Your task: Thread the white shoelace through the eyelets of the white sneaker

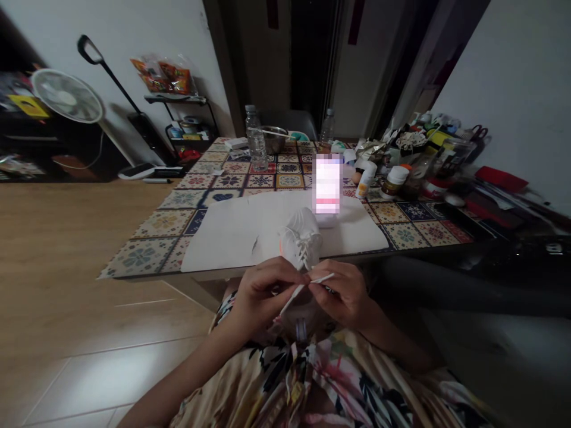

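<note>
A white lace-up shoe [300, 232] points away from me, its toe over the table edge and its heel toward my lap. Laces criss-cross up its front. Above the shoe's opening my left hand [270, 291] pinches a white shoelace [292, 299] between thumb and fingers. Close against it, my right hand [341, 291] is also closed on the lace, and a short end sticks out over its fingers. The fingertips of both hands meet. How the lace crosses between them is hidden.
A white sheet [223, 232] covers the front of the patterned table [147, 238]. A phone [327, 184] with a blurred screen stands behind the shoe. Plastic bottles [256, 139] stand farther back. Jars [395, 180] and clutter crowd the right side. A fan [66, 95] is at far left.
</note>
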### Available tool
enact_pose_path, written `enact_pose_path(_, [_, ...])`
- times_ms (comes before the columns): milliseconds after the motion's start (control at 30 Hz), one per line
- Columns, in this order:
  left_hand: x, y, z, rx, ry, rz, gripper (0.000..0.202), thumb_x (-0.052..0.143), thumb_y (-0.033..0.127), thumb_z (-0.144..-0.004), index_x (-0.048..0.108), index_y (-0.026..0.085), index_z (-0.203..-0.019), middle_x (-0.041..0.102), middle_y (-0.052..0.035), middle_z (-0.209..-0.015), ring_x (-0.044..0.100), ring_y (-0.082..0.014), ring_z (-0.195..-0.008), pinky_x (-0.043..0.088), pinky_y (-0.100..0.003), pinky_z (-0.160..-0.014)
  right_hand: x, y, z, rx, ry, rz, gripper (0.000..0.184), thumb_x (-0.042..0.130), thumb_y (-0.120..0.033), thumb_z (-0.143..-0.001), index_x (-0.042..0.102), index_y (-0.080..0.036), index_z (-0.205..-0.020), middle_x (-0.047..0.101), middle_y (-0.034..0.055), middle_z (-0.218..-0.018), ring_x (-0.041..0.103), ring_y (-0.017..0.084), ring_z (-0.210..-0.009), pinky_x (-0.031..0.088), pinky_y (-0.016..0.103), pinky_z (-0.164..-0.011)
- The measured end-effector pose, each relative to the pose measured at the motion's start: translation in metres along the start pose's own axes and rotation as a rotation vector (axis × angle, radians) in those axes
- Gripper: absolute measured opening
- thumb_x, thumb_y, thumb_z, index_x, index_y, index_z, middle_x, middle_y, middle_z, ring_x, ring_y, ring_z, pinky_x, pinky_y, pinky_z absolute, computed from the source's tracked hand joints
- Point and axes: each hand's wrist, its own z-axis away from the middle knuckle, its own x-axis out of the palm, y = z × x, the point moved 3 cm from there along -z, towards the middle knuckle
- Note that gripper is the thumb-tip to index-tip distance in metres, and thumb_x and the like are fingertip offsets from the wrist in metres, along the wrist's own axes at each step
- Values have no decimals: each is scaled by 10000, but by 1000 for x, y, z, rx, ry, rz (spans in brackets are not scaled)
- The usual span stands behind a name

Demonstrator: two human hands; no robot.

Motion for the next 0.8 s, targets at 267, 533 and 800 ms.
enact_pose_path(267, [6,2,0,-77,-99,-20,74,659,170,-818,682,196,-752,719,-30,-730,660,-135,-675,535,-256,-623,-3,12,8,250,216,-54,207,554,-189,-909,591,-212,-707,630,-7,-662,588,124,-612,477,239,-591])
enact_pose_path(533, [-1,4,1,-59,46,-29,91,663,195,-809,666,195,-718,695,-31,-705,635,-138,-657,536,-258,-609,1,6,1,65,-7,-3,171,557,-188,-874,612,-210,-1034,663,55,-936,635,174,-856,527,293,-755])
enact_pose_path(800, [1,2,1,-109,82,86,81,679,126,-787,684,168,-719,701,-21,-699,651,-122,-645,534,-205,-610,3,8,-1,-57,51,95,111,582,-171,-876,574,-220,-975,651,39,-873,637,167,-802,522,277,-699])
